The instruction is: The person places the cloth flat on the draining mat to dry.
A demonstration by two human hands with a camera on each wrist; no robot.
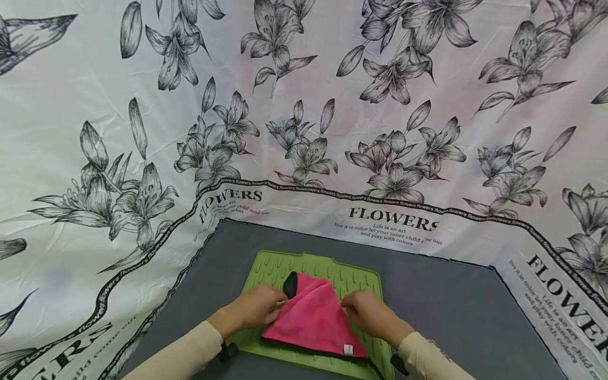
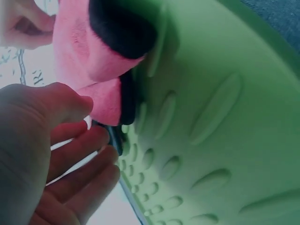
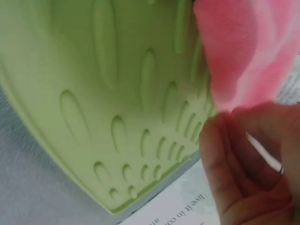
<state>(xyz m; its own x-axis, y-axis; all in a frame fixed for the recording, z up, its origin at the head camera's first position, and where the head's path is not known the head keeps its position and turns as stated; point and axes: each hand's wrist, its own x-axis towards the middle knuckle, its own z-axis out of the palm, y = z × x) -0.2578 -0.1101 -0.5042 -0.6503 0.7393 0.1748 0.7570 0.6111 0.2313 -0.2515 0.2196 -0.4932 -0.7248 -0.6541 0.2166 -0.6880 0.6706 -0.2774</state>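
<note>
A pink fleece piece [image 1: 313, 316] with a black lining and a small white label [image 1: 348, 349] lies folded into a roughly triangular shape on a green ribbed mat [image 1: 271, 264]. At its left side is my left hand [image 1: 258, 306]; in the left wrist view the thumb tip [image 2: 84, 105] is right at the pink fabric and the other fingers are loosely bent, apart from the thumb. My right hand [image 1: 370, 311] pinches the fleece's right edge between thumb and fingertips, clearly seen in the right wrist view. Black lining [image 2: 122, 33] shows at the rolled upper-left corner.
The mat lies on a dark grey table surface [image 1: 442, 301]. White fabric [image 1: 304, 68] printed with flowers and lettering rises behind and to both sides. Black bands [image 1: 229, 352] are at both wrists, near the mat's front corners.
</note>
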